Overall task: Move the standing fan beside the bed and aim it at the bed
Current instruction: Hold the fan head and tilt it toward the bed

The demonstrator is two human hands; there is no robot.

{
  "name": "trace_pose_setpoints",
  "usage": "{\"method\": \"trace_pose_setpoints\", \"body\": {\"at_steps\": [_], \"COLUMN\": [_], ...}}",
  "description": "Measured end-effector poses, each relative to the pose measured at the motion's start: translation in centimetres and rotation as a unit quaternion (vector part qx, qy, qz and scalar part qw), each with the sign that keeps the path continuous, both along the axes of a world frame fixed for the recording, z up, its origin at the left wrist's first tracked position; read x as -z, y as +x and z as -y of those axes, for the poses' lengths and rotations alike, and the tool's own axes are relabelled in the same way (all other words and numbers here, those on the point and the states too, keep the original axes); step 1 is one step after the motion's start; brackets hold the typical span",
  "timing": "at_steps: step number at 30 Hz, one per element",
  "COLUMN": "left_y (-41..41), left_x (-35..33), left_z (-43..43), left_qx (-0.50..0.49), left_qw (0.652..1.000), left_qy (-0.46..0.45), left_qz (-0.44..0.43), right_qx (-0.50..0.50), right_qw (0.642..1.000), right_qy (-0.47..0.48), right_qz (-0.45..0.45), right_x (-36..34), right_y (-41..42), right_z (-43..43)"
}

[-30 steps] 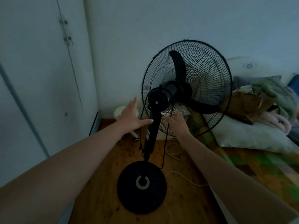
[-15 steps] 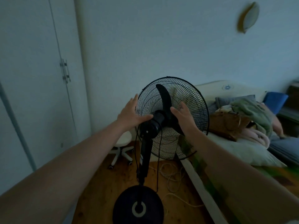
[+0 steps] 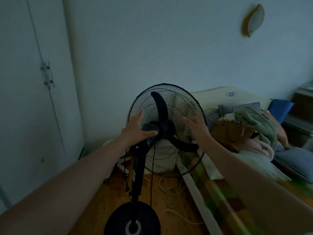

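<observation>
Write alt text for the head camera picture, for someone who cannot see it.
A person's left hand rests on the motor housing of a black standing fan while the right hand is open at its wire cage. The fan stands on a wooden floor beside a cluttered bed.

A white wardrobe with metal handles fills the left wall. An oval wall lamp hangs high on the right. White cables lie tangled on the wooden floor.
</observation>
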State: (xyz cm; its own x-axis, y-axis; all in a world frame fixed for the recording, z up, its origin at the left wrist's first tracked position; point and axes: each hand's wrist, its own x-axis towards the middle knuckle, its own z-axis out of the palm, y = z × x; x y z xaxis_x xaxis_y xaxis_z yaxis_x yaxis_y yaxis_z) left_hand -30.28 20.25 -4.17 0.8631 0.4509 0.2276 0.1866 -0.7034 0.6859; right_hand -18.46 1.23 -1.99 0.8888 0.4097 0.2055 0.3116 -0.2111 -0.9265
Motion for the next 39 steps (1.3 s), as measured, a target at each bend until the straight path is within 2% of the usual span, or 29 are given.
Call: {"method": "trace_pose_setpoints", "body": {"at_steps": [5,9,12,22,26,30,36,39], "left_y": [3.4,6.4,8.5,14.0,13.8,13.7,14.0,13.9], "left_x": [1.6,1.8,1.5,4.2,6.5,8.1,8.9,9.2], "left_z": [1.1,1.6,1.0,-3.4,-4.4,-5.0,-5.1,-5.2], "left_qx": [0.016,0.030,0.030,0.020,0.003,-0.022,-0.043,-0.048], "left_qw": [1.000,0.999,0.999,0.995,0.992,0.967,0.925,0.917], "left_qy": [-0.006,0.024,0.032,0.088,0.097,0.185,0.301,0.315], "left_qz": [-0.006,-0.011,-0.018,-0.036,-0.082,-0.172,-0.227,-0.242], "right_qx": [0.035,0.048,0.061,0.110,0.126,0.138,0.167,0.173], "right_qw": [0.999,0.998,0.997,0.993,0.990,0.984,0.972,0.965], "right_qy": [-0.012,-0.020,-0.019,-0.033,-0.063,-0.111,-0.159,-0.189], "right_qz": [-0.014,-0.026,-0.038,0.004,0.004,0.010,0.038,0.056], "right_x": [0.1,0.7,1.5,3.8,5.3,6.7,7.7,8.1], "right_y": [4.3,7.3,8.8,13.8,15.3,16.0,16.4,16.3], "right_z": [4.0,5.1,4.1,-0.5,-1.7,-2.6,-3.3,-3.3]}}
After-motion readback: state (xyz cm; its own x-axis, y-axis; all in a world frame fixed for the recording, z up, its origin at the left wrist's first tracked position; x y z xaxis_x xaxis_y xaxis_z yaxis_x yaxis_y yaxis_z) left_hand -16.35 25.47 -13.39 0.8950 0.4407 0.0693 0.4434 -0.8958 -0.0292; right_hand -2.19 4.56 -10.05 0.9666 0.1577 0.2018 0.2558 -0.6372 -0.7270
